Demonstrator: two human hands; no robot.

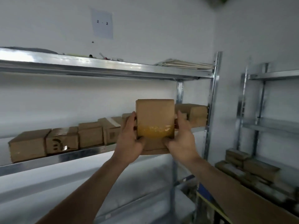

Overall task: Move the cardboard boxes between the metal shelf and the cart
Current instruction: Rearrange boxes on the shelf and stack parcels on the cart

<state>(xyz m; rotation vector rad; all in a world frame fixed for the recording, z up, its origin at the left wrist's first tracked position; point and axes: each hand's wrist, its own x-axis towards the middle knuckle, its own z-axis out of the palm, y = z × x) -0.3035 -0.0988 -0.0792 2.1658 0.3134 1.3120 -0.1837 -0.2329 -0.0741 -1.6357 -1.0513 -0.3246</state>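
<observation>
- The left hand (129,141) and right hand (181,139) grip one cardboard box (155,118), fingers (131,120) curled round its sides
- The box is between the fingers, in front of the metal shelf (64,156)
- More boxes (61,141) line the shelf left of the fingers

We had only one view, from the wide-angle camera on the person's head. It faced forward, almost level, toward the metal shelf (97,67) against the white wall (161,29), and the shelf was near. The left hand (129,139) and the right hand (182,139), gripping a cardboard box (154,117), were at arm's length in the centre.
</observation>
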